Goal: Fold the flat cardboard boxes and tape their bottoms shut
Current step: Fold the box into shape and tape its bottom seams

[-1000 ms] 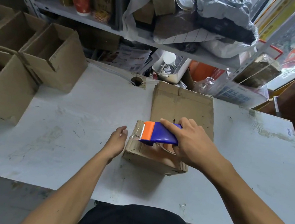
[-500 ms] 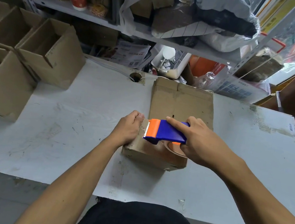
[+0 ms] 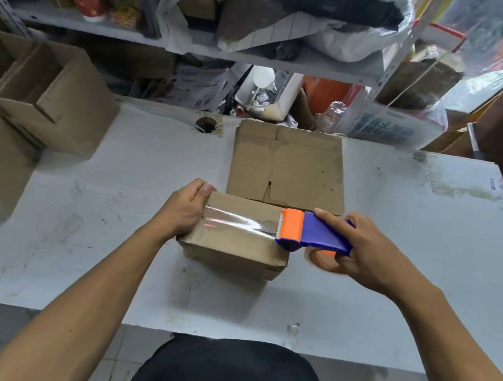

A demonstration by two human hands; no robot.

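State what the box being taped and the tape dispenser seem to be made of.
Box: brown corrugated cardboard, matte; layered edges show at its near side. Tape dispenser: apparently moulded plastic, smooth blue and orange. Its tape: clear glossy film, reflecting light.

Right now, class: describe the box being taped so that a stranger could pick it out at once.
On the white table, find the box at the middle, between the left hand and right hand. Unlike the flat cardboard behind it, it stands folded, with shiny clear tape across its top.
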